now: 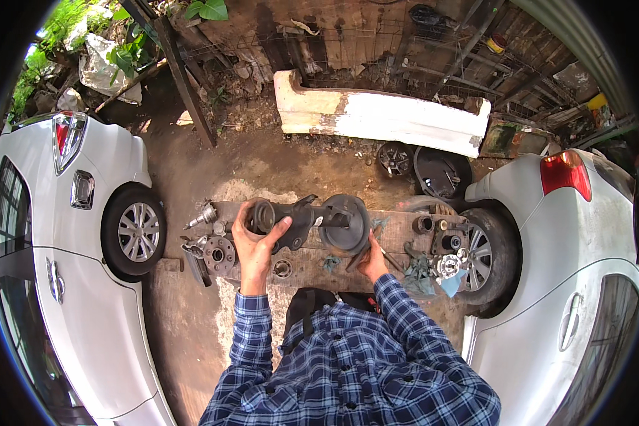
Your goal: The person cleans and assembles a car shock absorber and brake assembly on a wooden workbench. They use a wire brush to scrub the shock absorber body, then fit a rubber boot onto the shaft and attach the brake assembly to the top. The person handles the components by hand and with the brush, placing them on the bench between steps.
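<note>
A dark shock absorber strut [299,221] lies sideways across both of my hands, above a wooden bench. My left hand [260,245] wraps round its left end, with the thumb on the near side and an open round end showing by the fingers. At the strut's right end is a wide black spring seat [345,238], whose lower right rim my right hand [373,261] grips; some of those fingers are hidden under it. Below the strut, a small metal ring [282,268] rests on the bench.
On the bench [397,231], a wheel hub [220,251] and other metal parts lie at the left. Blue-green rags [420,268] and a silver part [449,266] lie at the right. Silver cars [85,284] flank both sides. A white bumper [412,117] and a black basin [441,170] stand beyond.
</note>
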`<state>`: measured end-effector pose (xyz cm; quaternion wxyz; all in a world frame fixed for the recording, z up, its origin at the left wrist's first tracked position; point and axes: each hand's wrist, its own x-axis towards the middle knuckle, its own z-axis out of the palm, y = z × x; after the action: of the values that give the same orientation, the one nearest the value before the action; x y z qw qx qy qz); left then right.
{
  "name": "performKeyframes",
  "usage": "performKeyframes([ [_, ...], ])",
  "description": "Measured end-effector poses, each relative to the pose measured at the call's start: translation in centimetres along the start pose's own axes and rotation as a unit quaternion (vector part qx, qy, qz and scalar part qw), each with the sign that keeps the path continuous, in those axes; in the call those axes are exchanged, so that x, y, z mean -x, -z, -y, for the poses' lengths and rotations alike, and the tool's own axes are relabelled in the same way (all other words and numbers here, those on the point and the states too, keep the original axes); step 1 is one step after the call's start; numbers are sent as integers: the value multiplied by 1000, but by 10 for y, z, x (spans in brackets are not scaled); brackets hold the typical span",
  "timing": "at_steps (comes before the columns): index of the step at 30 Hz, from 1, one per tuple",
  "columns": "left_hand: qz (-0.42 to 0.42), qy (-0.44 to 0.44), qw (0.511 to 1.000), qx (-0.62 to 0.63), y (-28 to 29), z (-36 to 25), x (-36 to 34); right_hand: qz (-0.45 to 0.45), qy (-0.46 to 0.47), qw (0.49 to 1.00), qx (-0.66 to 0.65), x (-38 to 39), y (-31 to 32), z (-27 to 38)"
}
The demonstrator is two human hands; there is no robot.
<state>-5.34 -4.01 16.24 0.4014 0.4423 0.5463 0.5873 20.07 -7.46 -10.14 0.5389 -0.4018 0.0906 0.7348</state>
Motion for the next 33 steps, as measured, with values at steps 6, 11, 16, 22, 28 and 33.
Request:
performKeyframes([
  [6,-8,67,988,142,13,-3,10,88,36,987,-131,-16,-18,32],
  [11,44,72,982,168,26,24,18,38,132,985,-103,-20,-22,44],
  [16,39,123,957,258,38,80,24,147,139,967,-156,15,-50,77],
  [22,106,170,956,214,27,152,16,133,325,936,0,74,-119,123],
  [28,237,84,968,-7,19,154,-25,38,596,635,491,93,-166,84],
  [33,205,106,972,29,24,151,-19,51,549,712,434,89,-157,108],
])
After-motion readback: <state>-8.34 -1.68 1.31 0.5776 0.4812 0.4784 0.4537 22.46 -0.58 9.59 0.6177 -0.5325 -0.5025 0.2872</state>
